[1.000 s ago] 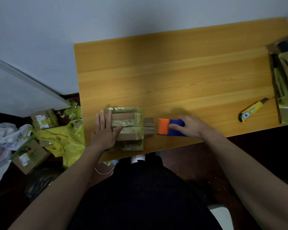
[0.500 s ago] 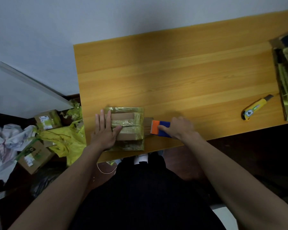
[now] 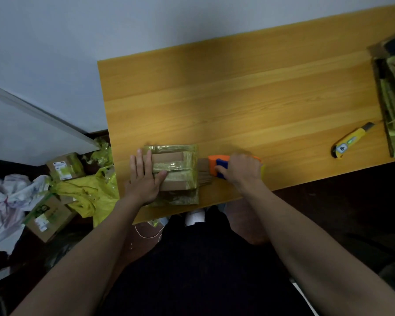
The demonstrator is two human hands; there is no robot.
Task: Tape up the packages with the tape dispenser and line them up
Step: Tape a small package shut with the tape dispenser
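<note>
Left hand (image 3: 144, 179) flat on package (image 3: 176, 174) at worktop (image 3: 237, 99) near edge; right hand (image 3: 242, 169) grips tape dispenser (image 3: 217, 166) beside it. Taping underway, one package here, lining up not started.

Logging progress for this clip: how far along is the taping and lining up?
Done: the package under the left hand already carries glossy tape bands. In hand: the left hand presses it flat on the table while the right hand grips the tape dispenser at its right side. Left: boxes on the floor remain off the table, and no row shows yet.
</note>
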